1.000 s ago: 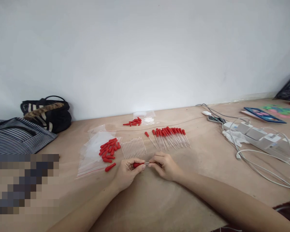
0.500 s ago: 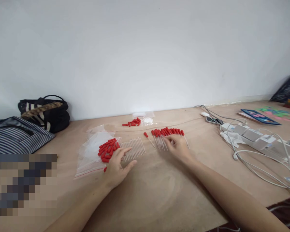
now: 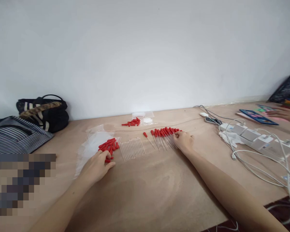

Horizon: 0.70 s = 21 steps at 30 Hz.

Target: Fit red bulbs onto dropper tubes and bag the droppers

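My left hand (image 3: 96,167) is over the front of the pile of red rubber bulbs (image 3: 108,145), its thumb and forefinger apart with a loose red bulb between them. The bulbs lie on clear plastic bags (image 3: 88,151). To the right of the pile is a row of clear glass dropper tubes (image 3: 132,149). Farther right, droppers with red bulbs (image 3: 162,133) lie side by side, one of them (image 3: 145,134) a little apart. My right hand (image 3: 184,141) is closed at the right end of these droppers, and its fingers hide what they pinch.
Thin red pieces (image 3: 134,121) and a clear bag (image 3: 143,114) lie near the wall. White chargers on a power strip (image 3: 251,134), looped cables and a phone (image 3: 212,120) are at right. Another person's hand (image 3: 284,114) is at far right. A black bag (image 3: 43,112) stands at left.
My left hand has moved left from the glass tubes to the red bulbs. My right hand has shifted right along the droppers. Another person's hand has appeared at far right.
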Available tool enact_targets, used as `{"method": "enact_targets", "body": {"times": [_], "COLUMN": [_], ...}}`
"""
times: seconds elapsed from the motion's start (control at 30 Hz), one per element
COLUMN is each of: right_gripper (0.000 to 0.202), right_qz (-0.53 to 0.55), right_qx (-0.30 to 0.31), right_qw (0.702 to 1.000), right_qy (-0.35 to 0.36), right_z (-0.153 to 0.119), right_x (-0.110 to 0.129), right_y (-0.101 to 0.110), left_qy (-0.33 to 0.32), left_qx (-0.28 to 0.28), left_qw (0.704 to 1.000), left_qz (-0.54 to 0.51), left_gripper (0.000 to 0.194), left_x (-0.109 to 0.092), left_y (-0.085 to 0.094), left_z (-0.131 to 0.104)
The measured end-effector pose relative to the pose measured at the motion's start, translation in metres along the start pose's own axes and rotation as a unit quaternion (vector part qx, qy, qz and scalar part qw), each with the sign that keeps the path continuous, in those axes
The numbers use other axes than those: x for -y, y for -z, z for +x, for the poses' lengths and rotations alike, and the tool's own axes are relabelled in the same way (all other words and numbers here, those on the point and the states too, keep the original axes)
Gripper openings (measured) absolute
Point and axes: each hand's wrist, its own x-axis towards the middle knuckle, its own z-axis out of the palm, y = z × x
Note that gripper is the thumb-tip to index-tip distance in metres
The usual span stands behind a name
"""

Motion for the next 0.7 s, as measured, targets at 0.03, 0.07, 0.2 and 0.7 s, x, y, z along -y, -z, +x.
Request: {"method": "enact_targets", "body": {"times": [0.03, 0.07, 0.2, 0.7], "right_gripper": [0.026, 0.026, 0.027, 0.025], "right_qz": [-0.001, -0.002, 0.005, -0.033], "right_qx": [0.001, 0.002, -0.02, 0.157], "right_qw": [1.0, 1.0, 1.0, 0.977], "right_qy": [0.002, 0.003, 0.014, 0.141], "right_z": [0.0, 0.001, -0.004, -0.051], "right_x": [-0.001, -0.001, 0.004, 0.131], "right_y": [0.0, 0.0, 0.004, -0.003], "left_qy": [0.001, 0.0, -0.01, -0.119], "left_qx": [0.012, 0.024, 0.041, -0.055], "left_qw": [1.0, 1.0, 0.999, 0.962], "left_qz": [-0.001, -0.001, 0.012, -0.239], "left_gripper": [0.014, 0.013, 0.012, 0.013], "left_x": [-0.001, -0.002, -0.006, -0.046], "left_y": [0.0, 0.0, 0.001, -0.036], "left_z": [0.0, -0.001, -0.002, -0.008]}}
